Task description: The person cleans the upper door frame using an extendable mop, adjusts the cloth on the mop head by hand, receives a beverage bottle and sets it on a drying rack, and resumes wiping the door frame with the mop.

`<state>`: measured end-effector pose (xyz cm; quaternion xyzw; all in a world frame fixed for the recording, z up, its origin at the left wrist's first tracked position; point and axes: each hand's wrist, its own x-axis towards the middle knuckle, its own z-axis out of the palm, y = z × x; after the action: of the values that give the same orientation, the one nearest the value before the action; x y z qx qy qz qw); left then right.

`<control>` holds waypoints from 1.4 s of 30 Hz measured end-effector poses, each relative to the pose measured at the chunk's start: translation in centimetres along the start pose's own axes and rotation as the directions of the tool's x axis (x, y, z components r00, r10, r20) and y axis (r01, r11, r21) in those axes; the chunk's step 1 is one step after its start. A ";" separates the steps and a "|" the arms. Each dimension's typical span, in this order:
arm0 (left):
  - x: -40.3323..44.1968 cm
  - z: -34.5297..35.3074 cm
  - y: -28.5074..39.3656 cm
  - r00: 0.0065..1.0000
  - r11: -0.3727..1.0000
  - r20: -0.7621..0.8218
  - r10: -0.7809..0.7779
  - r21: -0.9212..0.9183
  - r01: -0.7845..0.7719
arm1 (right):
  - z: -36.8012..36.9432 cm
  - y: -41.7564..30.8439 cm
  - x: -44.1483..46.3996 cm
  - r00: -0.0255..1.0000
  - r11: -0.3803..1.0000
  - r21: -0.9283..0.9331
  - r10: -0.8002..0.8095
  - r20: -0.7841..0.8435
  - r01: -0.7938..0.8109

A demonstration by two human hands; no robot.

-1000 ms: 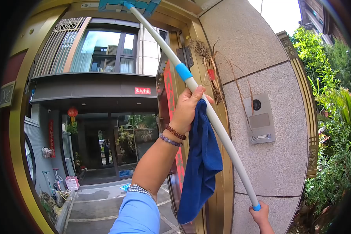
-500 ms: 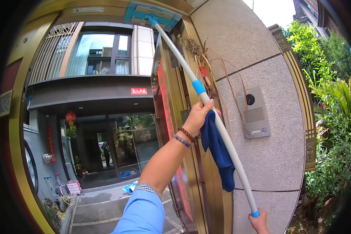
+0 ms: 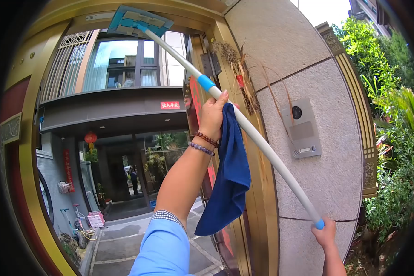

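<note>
Stone wall [image 3: 329, 184] rises to the right of a gold door frame [image 3: 263, 221], with a paved yard [image 3: 115, 244] beyond. In front of them my mop pole [image 3: 262, 144] slants, its long axis running from lower right to upper left, its flat head [image 3: 140, 22] up by the top of the frame. My left hand [image 3: 211, 119] wraps its fingers round mid-pole, a blue cloth [image 3: 227, 179] hanging beneath; my right hand [image 3: 325, 233] curls its fingers round the lower end.

Left hand [image 3: 211, 116] grips the mop pole [image 3: 271, 157], blue cloth [image 3: 227, 179] dangling; right hand [image 3: 325, 233] clasps the pole's end, mop head [image 3: 140, 20] up by golden doorframe [image 3: 262, 202]!
</note>
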<state>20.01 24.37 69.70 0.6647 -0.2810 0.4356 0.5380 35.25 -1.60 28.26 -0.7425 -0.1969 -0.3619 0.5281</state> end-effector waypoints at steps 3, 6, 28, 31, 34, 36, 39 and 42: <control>0.3 1.3 1.1 1.000 0.999 -0.011 -0.004 -0.039 0.003 | -1.0 -0.2 0.4 0.987 0.998 -0.038 -0.051 -0.150 0.046; 0.5 2.3 0.9 1.000 0.998 0.004 0.013 -0.054 -0.013 | -2.3 -0.4 0.2 0.984 0.999 -0.040 -0.023 -0.175 0.017; 3.3 9.4 -2.5 0.997 0.984 0.046 -0.058 -0.165 0.065 | -9.5 3.4 -0.6 0.974 0.985 0.072 0.166 -0.155 -0.157; 2.9 8.6 -2.6 0.996 0.989 0.075 -0.046 -0.136 0.056 | -9.0 3.0 -1.2 0.979 0.988 0.038 0.153 -0.135 -0.149; 2.6 7.9 -2.5 0.994 0.990 0.104 -0.030 -0.135 0.044 | -8.3 1.5 -1.6 0.978 0.991 0.001 0.129 -0.163 -0.131; 2.1 7.8 -2.3 0.994 0.990 0.109 0.005 -0.142 0.011 | -8.4 1.4 -1.6 0.976 0.994 -0.036 0.098 -0.195 -0.107; 1.9 7.7 -0.9 0.992 0.984 0.105 0.067 -0.172 -0.048 | -9.0 1.4 -0.2 0.967 0.991 -0.075 0.095 -0.236 -0.115; 2.4 7.4 0.2 0.986 0.976 0.101 0.136 -0.182 -0.116 | -9.9 0.5 2.1 0.963 0.997 -0.064 0.023 -0.269 -0.042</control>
<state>22.97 17.39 71.62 0.6192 -0.3897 0.4040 0.5490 33.68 -11.12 31.27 -0.7077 -0.0988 -0.4571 0.5297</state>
